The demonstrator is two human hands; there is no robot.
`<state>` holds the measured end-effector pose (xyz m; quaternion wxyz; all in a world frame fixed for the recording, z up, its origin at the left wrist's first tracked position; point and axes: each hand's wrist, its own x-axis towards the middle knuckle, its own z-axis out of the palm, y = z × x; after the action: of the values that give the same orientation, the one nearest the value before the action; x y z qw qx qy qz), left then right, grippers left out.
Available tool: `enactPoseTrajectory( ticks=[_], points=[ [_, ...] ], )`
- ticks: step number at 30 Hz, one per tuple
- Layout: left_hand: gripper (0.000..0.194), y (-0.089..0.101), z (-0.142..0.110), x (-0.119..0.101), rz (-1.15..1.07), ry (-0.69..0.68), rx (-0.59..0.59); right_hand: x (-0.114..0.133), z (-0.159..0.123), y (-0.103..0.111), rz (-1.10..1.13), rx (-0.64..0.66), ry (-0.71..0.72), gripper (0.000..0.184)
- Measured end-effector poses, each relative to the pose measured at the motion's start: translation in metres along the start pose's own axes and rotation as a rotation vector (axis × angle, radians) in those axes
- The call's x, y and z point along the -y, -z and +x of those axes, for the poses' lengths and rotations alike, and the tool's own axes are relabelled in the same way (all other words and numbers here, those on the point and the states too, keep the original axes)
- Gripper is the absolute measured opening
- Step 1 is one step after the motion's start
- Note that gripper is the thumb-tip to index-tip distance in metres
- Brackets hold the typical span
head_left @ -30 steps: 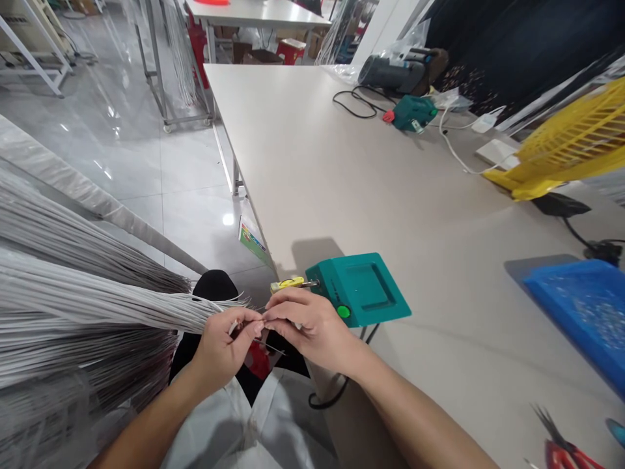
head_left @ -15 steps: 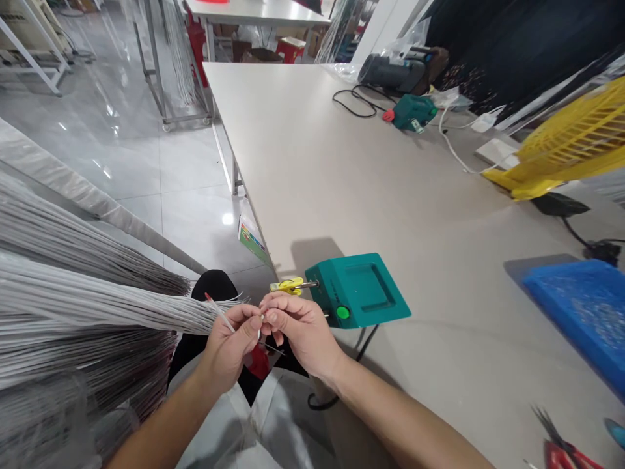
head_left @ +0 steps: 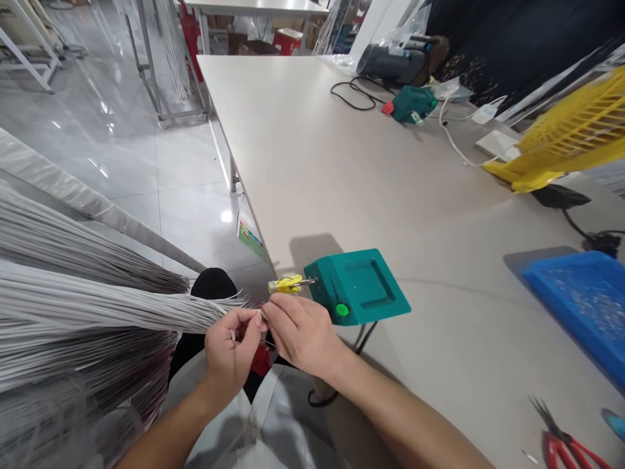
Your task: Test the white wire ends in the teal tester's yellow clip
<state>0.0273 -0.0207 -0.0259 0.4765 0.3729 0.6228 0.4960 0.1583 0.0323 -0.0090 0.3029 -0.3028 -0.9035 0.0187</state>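
My left hand [head_left: 229, 342] is closed in a pinch on a thin white wire [head_left: 258, 314]. My right hand [head_left: 303, 332] pinches at the same spot from the other side, its fingers meeting my left fingertips. A tiny red bit shows between the fingertips; the rest of what lies there is hidden. Just beyond my right hand stands a teal device [head_left: 359, 286] with a green button and a metal shaft. A yellow clip-like piece [head_left: 286, 284] sits on that shaft. Bundled white wires [head_left: 122, 303] hang at the left and reach close to my left hand.
A blue tray [head_left: 581, 299] lies at the right, with red-handled tweezers or pliers [head_left: 556, 436] nearer me. A yellow fan [head_left: 561, 143], a second teal device [head_left: 413, 105] and a dark motor [head_left: 390, 64] stand farther back on the table [head_left: 303, 150].
My right hand has turned over, so its back faces up more. The red-tipped white wire end that stood out above my left hand no longer shows. The view has shifted slightly.
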Motion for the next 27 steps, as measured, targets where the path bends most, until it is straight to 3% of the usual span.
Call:
enactPoseTrajectory(
  ticks=[3, 7, 11, 14, 20, 24, 27],
  points=[
    [0.016, -0.001, 0.002, 0.004, 0.024, 0.003, -0.024, -0.002, 0.001, 0.004, -0.042, 0.066, 0.044, 0.020],
    [0.015, 0.003, 0.009, -0.004, 0.004, 0.005, -0.124, -0.001, 0.002, 0.007, 0.178, 0.159, -0.128, 0.018],
    [0.014, 0.007, 0.010, -0.011, -0.009, -0.013, -0.083, 0.001, 0.004, 0.006, 0.438, 0.020, -0.398, 0.014],
    [0.014, 0.007, 0.007, -0.010, -0.041, -0.019, -0.009, 0.003, 0.006, 0.005, 0.563, -0.008, -0.475, 0.016],
    [0.014, 0.011, 0.005, -0.011, -0.048, -0.023, 0.135, 0.000, 0.007, 0.004, 0.669, 0.054, -0.400, 0.015],
    [0.016, 0.015, 0.007, -0.009, -0.007, -0.018, 0.222, -0.001, 0.005, 0.006, 0.365, 0.133, -0.216, 0.016],
    [0.017, 0.014, 0.008, -0.006, -0.072, 0.034, 0.156, 0.000, 0.006, 0.012, 0.100, 0.144, -0.117, 0.017]
  ],
)
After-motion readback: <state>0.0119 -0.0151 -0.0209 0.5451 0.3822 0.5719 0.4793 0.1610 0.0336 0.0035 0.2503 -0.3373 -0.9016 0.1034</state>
